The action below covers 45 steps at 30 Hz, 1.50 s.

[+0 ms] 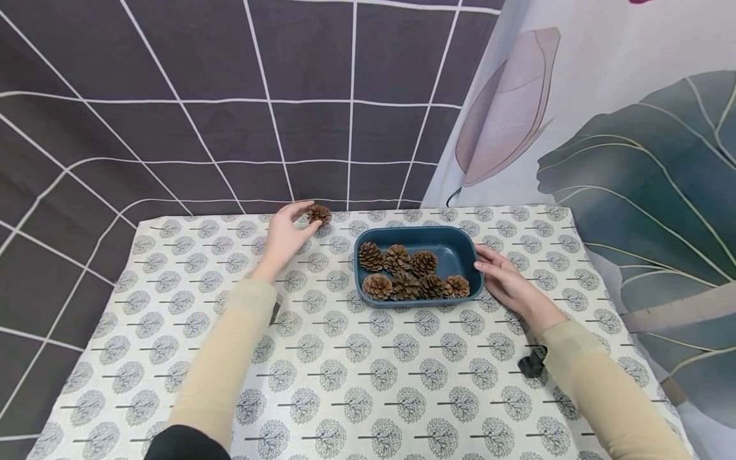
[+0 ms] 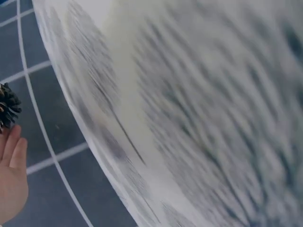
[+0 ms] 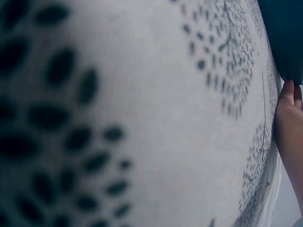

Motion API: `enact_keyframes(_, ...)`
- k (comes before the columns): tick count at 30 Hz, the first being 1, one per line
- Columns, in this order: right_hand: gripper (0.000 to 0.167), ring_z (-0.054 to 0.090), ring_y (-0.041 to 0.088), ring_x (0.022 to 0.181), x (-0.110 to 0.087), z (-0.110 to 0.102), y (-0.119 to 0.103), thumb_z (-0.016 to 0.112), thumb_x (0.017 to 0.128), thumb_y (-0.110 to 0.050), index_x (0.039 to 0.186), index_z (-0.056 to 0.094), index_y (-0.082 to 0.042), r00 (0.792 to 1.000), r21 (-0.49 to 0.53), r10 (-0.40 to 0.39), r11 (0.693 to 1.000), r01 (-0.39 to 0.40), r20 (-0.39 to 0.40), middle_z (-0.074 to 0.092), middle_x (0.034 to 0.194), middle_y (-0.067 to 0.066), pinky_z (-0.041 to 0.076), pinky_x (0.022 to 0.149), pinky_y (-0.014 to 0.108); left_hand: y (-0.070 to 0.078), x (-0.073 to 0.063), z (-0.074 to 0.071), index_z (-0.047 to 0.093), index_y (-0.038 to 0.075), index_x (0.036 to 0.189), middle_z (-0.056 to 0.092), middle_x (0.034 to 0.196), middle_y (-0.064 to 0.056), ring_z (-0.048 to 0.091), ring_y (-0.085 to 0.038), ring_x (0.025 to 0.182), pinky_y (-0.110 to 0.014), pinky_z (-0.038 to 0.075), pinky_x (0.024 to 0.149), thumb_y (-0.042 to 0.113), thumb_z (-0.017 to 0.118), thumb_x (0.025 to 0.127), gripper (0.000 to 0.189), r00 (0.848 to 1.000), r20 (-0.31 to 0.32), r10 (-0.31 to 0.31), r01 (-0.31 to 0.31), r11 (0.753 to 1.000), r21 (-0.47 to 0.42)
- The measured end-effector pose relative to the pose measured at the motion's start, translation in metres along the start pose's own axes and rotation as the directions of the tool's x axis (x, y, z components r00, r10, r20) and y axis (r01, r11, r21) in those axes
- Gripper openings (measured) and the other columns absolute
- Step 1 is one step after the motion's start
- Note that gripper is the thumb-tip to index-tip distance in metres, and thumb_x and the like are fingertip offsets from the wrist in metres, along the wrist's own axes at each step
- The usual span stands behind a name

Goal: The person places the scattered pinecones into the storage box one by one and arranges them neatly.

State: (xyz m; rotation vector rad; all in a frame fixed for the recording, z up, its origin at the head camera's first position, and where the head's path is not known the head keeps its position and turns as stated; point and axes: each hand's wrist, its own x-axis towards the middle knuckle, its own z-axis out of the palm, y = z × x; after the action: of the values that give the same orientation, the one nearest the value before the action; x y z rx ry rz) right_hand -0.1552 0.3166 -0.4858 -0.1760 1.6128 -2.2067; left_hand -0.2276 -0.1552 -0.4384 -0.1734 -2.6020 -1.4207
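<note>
My left hand [image 1: 286, 235] is at the table's back edge and pinches a brown pine cone [image 1: 319, 215] between thumb and fingertips. That pine cone [image 2: 8, 105] also shows at the left border of the left wrist view, just beyond the extended fingers. A dark blue rectangular bin [image 1: 402, 303] stands right of the middle, with several pine cones [image 1: 406, 285] mostly in its left and front parts. At the bin's right end, my right hand [image 1: 506, 281] touches the wall with extended fingers, thumb at the rim. The right wrist view shows those fingers [image 3: 289, 92] against the bin's lower edge.
A white cloth with grey tree prints [image 1: 356, 377] covers the table. Behind it hangs a dark curtain with a white grid [image 1: 310, 128], and on the right a white one with leaf prints [image 1: 609, 166]. A small black device [image 1: 533, 361] is at the right wrist.
</note>
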Motion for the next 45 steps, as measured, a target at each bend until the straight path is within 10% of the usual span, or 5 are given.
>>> enact_keyframes(25, 0.039, 0.064, 0.007, 0.123, 0.004, -0.001, 0.002, 0.052, 0.108, 0.002, 0.139, 0.059, -0.021, 1.0, -0.005, 0.004, 1.0, -0.004, -0.002, 0.065, 0.137, -0.006, 0.054, 0.107, 0.017, 0.08, -0.011, 0.07, 0.068, 0.009, 0.141, 0.069, 0.144, -0.013, 0.066, -0.031, 0.133, -0.045, 0.053, 0.117, 0.021, 0.082, 0.094, 0.051, 0.975, 0.158, 0.154, -0.164, 0.985, 0.056)
enact_keyframes(45, 0.04, 0.065, 0.007, 0.121, 0.0, -0.002, 0.002, 0.052, 0.108, 0.002, 0.137, 0.06, -0.023, 1.0, 0.007, 0.004, 1.0, -0.004, -0.007, 0.066, 0.136, -0.007, 0.055, 0.106, 0.018, 0.13, -0.019, 0.129, 0.068, 0.014, 0.142, 0.069, 0.145, -0.005, 0.065, -0.025, 0.136, -0.039, 0.052, 0.119, 0.027, 0.082, 0.095, 0.051, 0.922, 0.281, 0.265, -0.292, 0.955, 0.058)
